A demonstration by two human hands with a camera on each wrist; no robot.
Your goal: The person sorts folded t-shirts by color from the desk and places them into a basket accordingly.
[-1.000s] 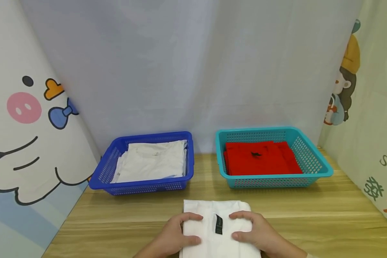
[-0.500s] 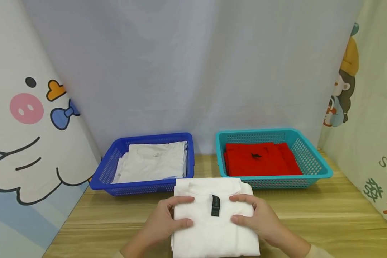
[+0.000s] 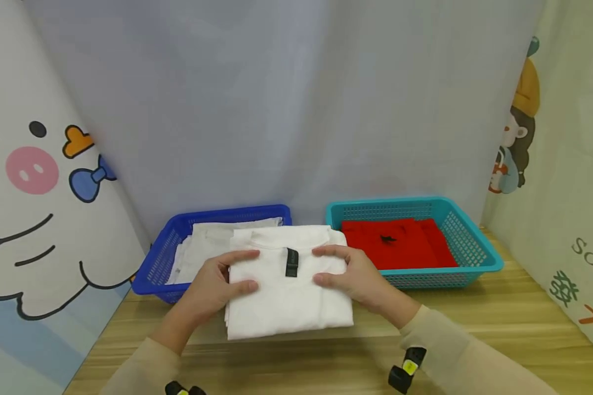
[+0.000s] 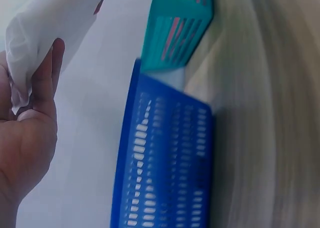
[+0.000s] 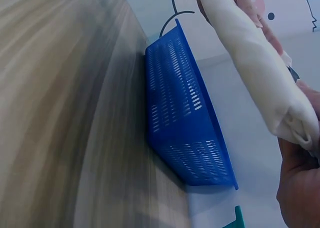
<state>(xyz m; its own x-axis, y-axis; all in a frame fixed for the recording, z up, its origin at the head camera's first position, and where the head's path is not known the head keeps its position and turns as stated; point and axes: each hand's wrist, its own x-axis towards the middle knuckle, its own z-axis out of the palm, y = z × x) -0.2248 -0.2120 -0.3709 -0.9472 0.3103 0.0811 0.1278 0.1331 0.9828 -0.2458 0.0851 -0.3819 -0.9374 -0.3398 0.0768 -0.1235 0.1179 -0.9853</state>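
Note:
A folded white T-shirt point(image 3: 286, 302) with a black neck label hangs above the table between both hands. My left hand point(image 3: 214, 288) grips its left edge, thumb and a finger on top. On the opposite edge, my right hand point(image 3: 356, 274) holds it the same way. In the left wrist view the left hand point(image 4: 30, 133) pinches the shirt's folded side, fingers underneath. The right wrist view shows the shirt point(image 5: 260, 67) edge-on, lifted clear of the wood, with the right hand point(image 5: 302, 188) at its near end. In the head view the shirt overlaps the blue basket's right part.
The blue basket point(image 3: 165, 260), at the back left, contains folded white clothes point(image 3: 202, 247). To its right stands a turquoise basket point(image 3: 474, 241) with folded red clothes point(image 3: 395, 247). Both rest on the wooden table point(image 3: 474, 323) before a pale curtain point(image 3: 277, 109); printed cloths hang on both sides.
Both hands have raised the folded white T-shirt off the table and carried it forward and left, towards the blue basket. The baskets have stayed in place.

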